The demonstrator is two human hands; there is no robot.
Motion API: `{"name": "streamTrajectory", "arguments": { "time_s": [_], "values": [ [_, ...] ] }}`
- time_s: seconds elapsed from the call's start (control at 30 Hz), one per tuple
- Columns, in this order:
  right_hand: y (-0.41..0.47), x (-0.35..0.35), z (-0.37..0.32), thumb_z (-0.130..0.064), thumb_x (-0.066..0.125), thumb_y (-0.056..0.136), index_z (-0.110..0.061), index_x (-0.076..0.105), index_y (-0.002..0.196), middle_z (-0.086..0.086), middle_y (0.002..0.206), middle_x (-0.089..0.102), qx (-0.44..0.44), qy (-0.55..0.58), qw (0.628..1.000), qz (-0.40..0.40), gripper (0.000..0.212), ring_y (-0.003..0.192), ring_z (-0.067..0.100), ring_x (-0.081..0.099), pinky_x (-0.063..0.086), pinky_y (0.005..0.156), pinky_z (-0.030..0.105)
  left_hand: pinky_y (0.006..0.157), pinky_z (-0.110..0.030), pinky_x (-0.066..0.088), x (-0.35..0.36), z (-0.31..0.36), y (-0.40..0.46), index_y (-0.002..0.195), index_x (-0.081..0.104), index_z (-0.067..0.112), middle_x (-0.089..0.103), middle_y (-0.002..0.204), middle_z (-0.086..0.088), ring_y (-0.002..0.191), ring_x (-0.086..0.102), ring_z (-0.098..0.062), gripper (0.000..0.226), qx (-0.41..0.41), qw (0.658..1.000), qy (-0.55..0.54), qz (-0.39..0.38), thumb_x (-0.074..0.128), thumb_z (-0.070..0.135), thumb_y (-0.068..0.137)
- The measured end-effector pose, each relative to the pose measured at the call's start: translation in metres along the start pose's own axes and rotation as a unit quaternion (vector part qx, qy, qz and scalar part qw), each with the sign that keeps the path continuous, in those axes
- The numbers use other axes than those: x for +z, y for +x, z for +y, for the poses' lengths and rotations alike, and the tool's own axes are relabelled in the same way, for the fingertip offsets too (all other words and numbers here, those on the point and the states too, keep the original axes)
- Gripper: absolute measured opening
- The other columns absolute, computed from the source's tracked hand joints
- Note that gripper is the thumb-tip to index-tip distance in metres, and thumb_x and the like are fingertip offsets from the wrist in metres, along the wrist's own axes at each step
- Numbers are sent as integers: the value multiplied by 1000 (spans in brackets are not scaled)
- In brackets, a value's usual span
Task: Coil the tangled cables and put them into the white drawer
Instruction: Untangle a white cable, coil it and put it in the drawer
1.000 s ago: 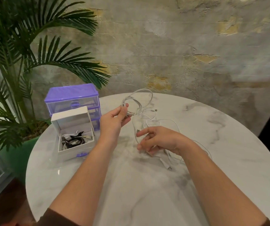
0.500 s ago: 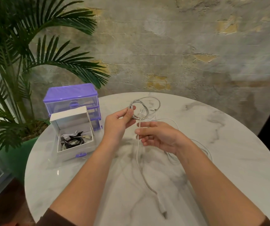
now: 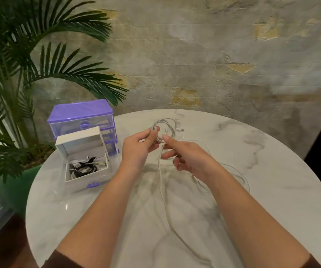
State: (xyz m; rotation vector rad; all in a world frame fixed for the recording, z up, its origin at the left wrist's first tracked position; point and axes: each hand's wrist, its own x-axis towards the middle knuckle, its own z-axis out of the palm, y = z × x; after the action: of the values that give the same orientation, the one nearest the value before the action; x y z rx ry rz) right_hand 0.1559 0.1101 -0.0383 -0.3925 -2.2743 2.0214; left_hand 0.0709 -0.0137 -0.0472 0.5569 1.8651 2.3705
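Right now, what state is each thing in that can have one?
White drawer: pulled out, standing open on the table, coiled cables inside.
Purple drawer unit: upper drawers closed.
White cable: partly coiled, tail trailing loose across the table.
Left hand: pinching the coil.
Right hand: fingers on the cable beside the coil.
Round marble table: loose cable loops lying on it.

White cable loops blur together behind left hand; count unclear. Right hand hides the strand it holds. Cable's tail runs off bottom edge. Drawer contents too tangled to separate. Table cropped below.
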Motion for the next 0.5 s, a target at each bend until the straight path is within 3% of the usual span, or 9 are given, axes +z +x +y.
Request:
{"name": "streamTrajectory", "arguments": {
  "time_s": [0.1,0.27,0.4,0.5],
  "values": [
    [3,2,3,-48,71,83,-10,72,92,1,81,75,-15,21,999,45,39,55,11,46,39,54,23,76,-20,57,3,0,-2,113,68,4,72,91,9,82,68,-9,24,0,1000,8,-15,63,12,91],
    [0,5,2,-24,73,86,-10,66,81,5,76,70,-4,54,997,-53,16,51,10,48,41,48,19,70,-18,57,0,3,0,115,66,-3,71,94,7,78,65,-7,26,-8,1000,-16,14,61,7,92],
    [-3,2,0,-21,72,85,-12,60,80,6,74,67,26,18,993,-115,16,52,11,49,42,49,21,72,-20,58,-8,6,5,115,65,-3,71,97,5,84,65,-11,25,-23,997,-58,35,59,7,93],
    [-3,-3,-2,-25,72,85,-12,63,87,5,78,69,8,27,995,-92,16,52,11,49,40,51,22,75,-21,58,-5,7,3,116,65,3,72,95,7,82,67,-9,25,-36,998,-60,7,59,10,93]
  ]
}}
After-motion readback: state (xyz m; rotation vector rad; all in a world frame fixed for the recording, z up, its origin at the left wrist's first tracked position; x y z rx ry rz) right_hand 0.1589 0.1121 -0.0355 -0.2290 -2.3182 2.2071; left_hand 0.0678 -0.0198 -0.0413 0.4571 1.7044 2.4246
